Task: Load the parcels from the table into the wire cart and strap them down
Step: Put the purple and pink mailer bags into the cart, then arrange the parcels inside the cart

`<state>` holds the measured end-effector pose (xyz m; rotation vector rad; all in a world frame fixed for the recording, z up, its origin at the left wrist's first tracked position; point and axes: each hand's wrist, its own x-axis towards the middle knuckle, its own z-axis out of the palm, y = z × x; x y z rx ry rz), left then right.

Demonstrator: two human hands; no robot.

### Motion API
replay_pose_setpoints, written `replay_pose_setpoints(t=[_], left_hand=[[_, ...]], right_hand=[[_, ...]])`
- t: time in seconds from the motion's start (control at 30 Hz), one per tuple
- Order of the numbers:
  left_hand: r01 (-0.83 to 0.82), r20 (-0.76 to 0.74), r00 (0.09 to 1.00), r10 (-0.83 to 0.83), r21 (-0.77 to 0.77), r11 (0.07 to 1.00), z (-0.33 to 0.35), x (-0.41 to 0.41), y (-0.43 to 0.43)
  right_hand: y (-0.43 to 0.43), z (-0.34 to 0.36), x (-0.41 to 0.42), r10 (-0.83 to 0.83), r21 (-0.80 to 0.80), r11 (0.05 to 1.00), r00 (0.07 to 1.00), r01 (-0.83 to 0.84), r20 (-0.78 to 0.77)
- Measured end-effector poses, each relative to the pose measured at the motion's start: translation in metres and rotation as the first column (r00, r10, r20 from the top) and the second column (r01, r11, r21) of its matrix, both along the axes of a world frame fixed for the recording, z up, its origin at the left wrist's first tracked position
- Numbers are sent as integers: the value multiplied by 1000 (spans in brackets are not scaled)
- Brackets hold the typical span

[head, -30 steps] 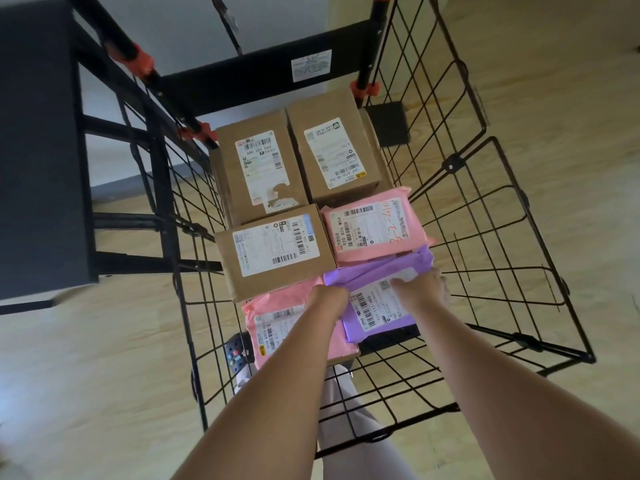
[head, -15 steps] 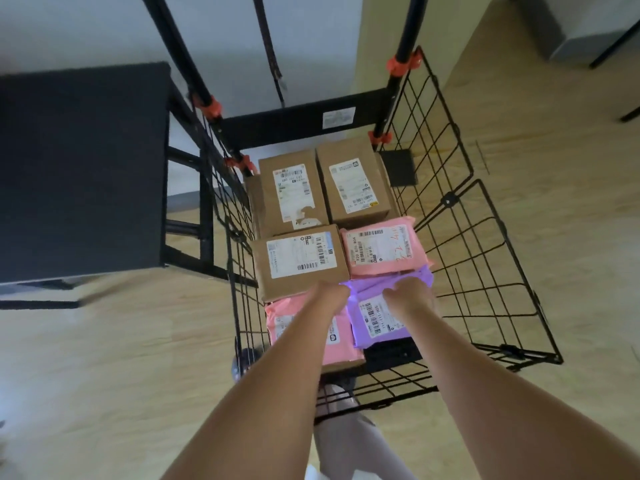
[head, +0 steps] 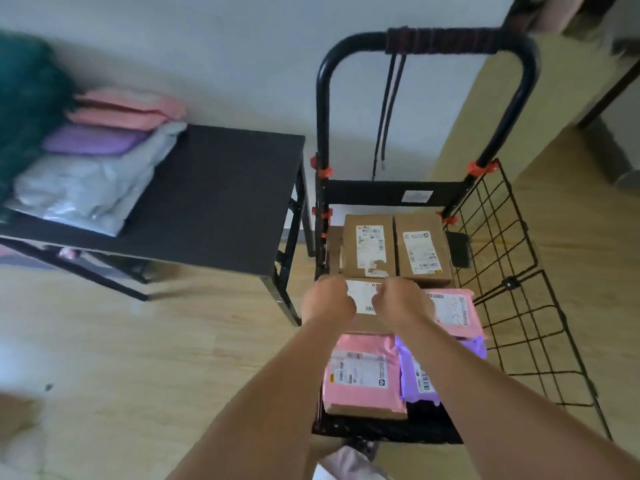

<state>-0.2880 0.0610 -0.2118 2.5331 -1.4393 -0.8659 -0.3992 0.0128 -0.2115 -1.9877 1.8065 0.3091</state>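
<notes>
The left hand [head: 329, 301] and right hand [head: 403, 301] sit side by side over a brown cardboard box with a white label [head: 362, 296] in the black wire cart [head: 519, 271]. Their fingers curl down out of sight, so I cannot tell whether they grip. A pink plastic mailer [head: 452, 311] lies just right of the right hand. Soft grey, purple and pink parcels [head: 86, 188] lie on the black tabletop [head: 214, 188], well left of the left hand.

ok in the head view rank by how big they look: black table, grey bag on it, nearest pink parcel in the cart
1. black table
2. grey bag
3. pink parcel, smallest even though nearest the camera
</notes>
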Motion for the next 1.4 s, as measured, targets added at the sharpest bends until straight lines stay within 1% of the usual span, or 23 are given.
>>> replay_pose_setpoints(t=[0.07, 0.13, 0.3, 0.43, 0.53, 0.77, 1.0, 1.2, 1.4], left_hand=[[-32, 27, 999, 33, -61, 998, 11, 22, 7], [-92, 20, 995, 95, -104, 990, 20, 47, 17], [-151, 23, 988, 154, -93, 984, 34, 113, 50], [-194, 9, 981, 196, -107, 975, 35, 170, 84], [-212, 0, 977, 212, -88, 973, 34, 216, 108], [-245, 1, 969, 246, -49, 968, 30, 323, 158], [-286, 23, 958, 286, -9, 958, 30, 401, 194], [-323, 24, 946, 324, -37, 946, 34, 443, 189], [-323, 28, 945, 326, -78, 943, 41, 488, 156]], right_hand=[[2, 12, 23, 43, -52, 998, 999, -43, -3], [7, 22, 46, 76, -107, 991, 997, -76, -5], [32, 40, 113, 152, -172, 974, 988, -148, 8], [59, 46, 170, 231, -139, 962, 972, -233, -32], [80, 47, 214, 292, -102, 950, 955, -296, -50], [129, 44, 320, 323, -45, 945, 945, -325, -51], [153, 47, 391, 343, -28, 939, 939, -344, -22], [138, 49, 438, 339, -53, 940, 940, -337, 35], [105, 48, 483, 353, -71, 935, 932, -348, 84]])
